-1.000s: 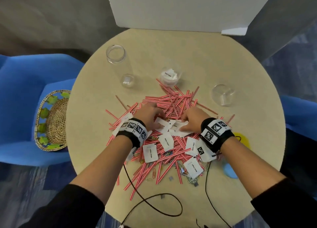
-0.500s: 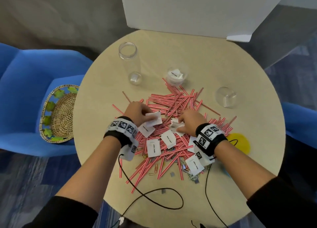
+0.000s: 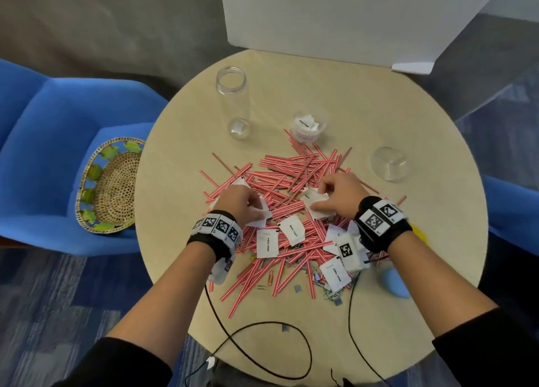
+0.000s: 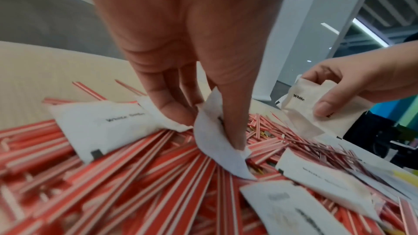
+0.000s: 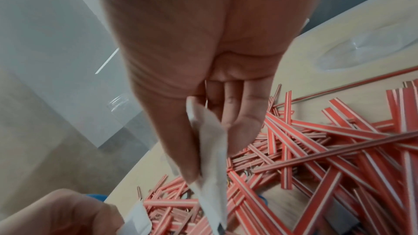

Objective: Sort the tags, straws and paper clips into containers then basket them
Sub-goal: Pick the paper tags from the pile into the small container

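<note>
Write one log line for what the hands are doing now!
stage: gathering tags | left hand: pinches tag | right hand: holds tags | straws: unsorted | small tub: some tags

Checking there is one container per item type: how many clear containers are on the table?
3. A tall jar stands far left, a short cup holding tags sits at the pile's far edge, and a low cup sits far right. None seems hidden.
</note>
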Demonstrator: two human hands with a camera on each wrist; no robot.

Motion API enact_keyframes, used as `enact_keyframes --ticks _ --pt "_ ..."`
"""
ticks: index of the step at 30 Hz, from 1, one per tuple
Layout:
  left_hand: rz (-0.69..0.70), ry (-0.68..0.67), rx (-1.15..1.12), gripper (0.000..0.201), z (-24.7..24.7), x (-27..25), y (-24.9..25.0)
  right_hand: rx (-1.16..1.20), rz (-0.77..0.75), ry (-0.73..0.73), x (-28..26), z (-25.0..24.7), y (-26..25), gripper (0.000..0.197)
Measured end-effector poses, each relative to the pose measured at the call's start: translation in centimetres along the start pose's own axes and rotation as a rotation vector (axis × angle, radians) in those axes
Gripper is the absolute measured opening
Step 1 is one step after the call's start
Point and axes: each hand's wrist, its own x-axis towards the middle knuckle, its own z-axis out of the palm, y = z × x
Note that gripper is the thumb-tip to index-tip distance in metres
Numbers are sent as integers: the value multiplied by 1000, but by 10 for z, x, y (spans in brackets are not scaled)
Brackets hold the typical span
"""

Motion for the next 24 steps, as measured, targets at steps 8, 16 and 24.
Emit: enact_keyframes --ticks 8,16,24 --pt "53 253 -353 39 -50 26 13 197 44 100 17 -57 -4 60" --pt "-9 504 -760 22 -75 85 57 388 149 355 110 -94 -11 43" --pt "-7 453 -882 18 -77 124 58 -156 75 188 177 -89 -46 24"
